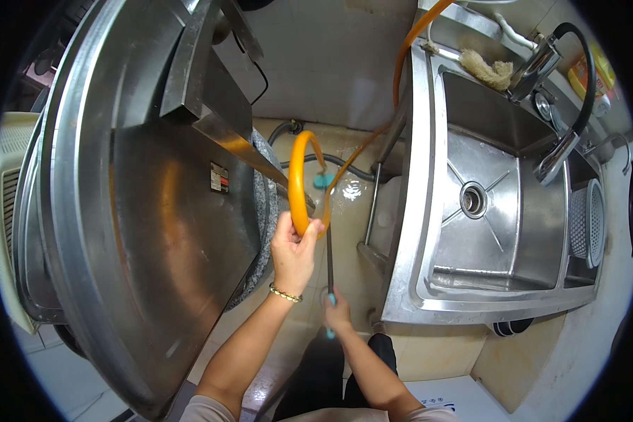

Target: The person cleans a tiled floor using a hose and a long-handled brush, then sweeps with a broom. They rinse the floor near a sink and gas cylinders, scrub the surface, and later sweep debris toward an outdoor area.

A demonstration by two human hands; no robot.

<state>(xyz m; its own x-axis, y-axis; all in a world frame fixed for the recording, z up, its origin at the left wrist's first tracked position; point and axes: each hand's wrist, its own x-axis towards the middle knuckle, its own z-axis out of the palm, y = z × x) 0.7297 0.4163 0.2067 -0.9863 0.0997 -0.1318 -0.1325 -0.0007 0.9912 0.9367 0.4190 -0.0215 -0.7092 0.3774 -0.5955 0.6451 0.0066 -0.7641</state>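
Observation:
My left hand [294, 253], with a beaded bracelet at the wrist, grips a looped orange hose [298, 179]. The hose runs back down to the floor and up past the sink's far corner. Lower down, my right hand [338, 312] is closed around the turquoise grip of a long thin dark handle [330, 258]. That handle reaches towards a turquoise brush head [324, 181] on the wet tiled floor [351, 211]. Water glistens beside the head. The hose's end near the brush is too small to make out.
A stainless steel sink [480, 227] with a faucet [556, 158] stands to the right, a loofah [486, 68] behind it. A large stainless steel appliance [174, 253] fills the left. A grey drain hose [348, 168] crosses the floor near the wall. Metal sink legs [373, 205] flank the wet floor.

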